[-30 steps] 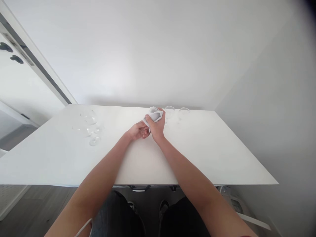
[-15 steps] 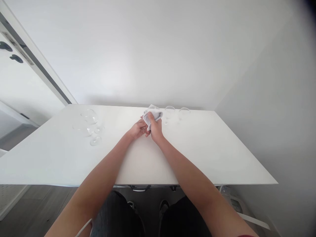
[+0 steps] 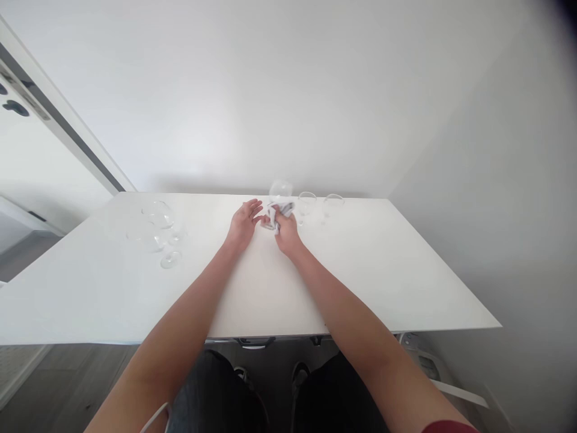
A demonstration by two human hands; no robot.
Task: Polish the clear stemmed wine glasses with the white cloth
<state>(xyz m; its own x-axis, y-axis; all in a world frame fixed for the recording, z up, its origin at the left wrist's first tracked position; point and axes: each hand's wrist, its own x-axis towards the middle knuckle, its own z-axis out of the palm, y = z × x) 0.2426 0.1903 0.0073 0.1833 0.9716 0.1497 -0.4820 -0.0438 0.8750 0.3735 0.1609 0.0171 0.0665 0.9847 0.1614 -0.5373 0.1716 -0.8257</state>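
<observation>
- Setting: a white table (image 3: 383, 270) stands against a plain white wall (image 3: 288, 90). A door frame (image 3: 63, 120) with a dark strip runs along the left edge of the view.
- Floor (image 3: 27, 385): grey-brown boards, visible below the table's near edge.
- Right hand (image 3: 286, 231): it sits toward the far middle of the table with its grip clenched on a crumpled grey cloth (image 3: 276, 213).
- Cloth: it is bunched in the right hand's fingers, directly beneath the bowl of a wine glass (image 3: 280, 188). It covers the part of the glass below the bowl, so whether the fingers also clasp the stem cannot be told.
- Wine glass: clear, upright, its bowl showing above the cloth close to the wall. Its foot is hidden.
- Left hand (image 3: 243, 221): it lies just left of the cloth, palm down, fingers spread. Its grip is released and it holds nothing; the fingertips point toward the cloth and come very near it.
- Two stemmed glasses, one (image 3: 307, 201) just right of the held glass and another (image 3: 333, 203) beside it, stand upright in a row near the wall.
- Cluster of clear glasses (image 3: 157, 215): far left of the table, well apart from both hands. Their exact poses are hard to read against the white surface.
- Dark trousers (image 3: 211, 397): visible under the table's near edge.
</observation>
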